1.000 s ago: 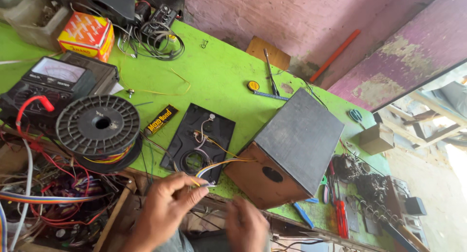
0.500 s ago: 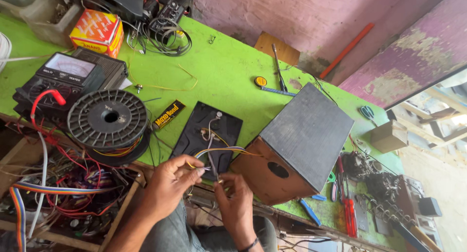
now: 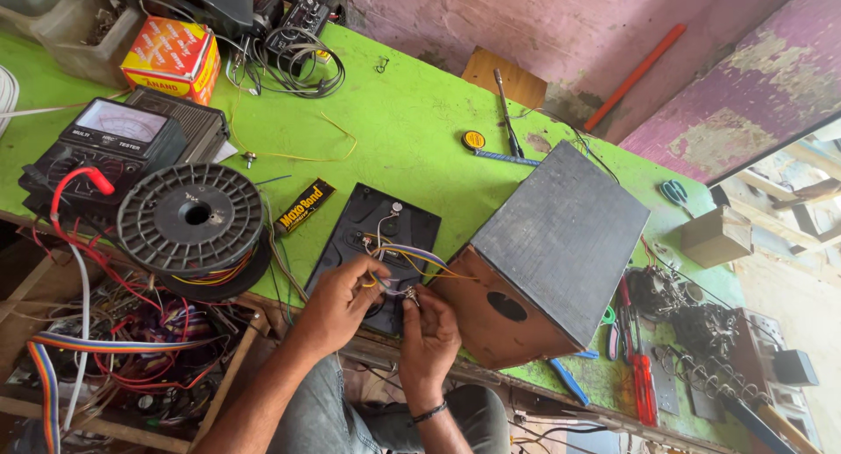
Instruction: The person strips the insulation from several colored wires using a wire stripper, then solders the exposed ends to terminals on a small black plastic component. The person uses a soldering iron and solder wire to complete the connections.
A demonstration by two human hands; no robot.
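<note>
Grip, left hand (image 3: pixel 337 301): fingers curled and pinched on the coloured wires (image 3: pixel 405 254) at the near edge of the black panel (image 3: pixel 372 248).
Grip, right hand (image 3: pixel 429 336): fingertips pinched on a small metal part (image 3: pixel 410 295) at the wire ends; what the part is cannot be told.
Change since earlier frames: both hands have come together over the panel's near edge; a second ago the right hand lay lower and apart from the left hand. Right wrist now shows a dark band.
Black panel: flat on the green table (image 3: pixel 412 121), between the wire spool (image 3: pixel 190 216) and the wooden speaker box (image 3: pixel 547 257).
Coloured wires: run from the panel toward the box, just above the hands.
Wire spool: grey, left of the panel, beside the analogue meter (image 3: pixel 118 139).
Orange carton (image 3: pixel 171 58): far left of the table, well apart from the hands.
Red-handled tools (image 3: pixel 639 380): right of the box, at the table's near edge.
</note>
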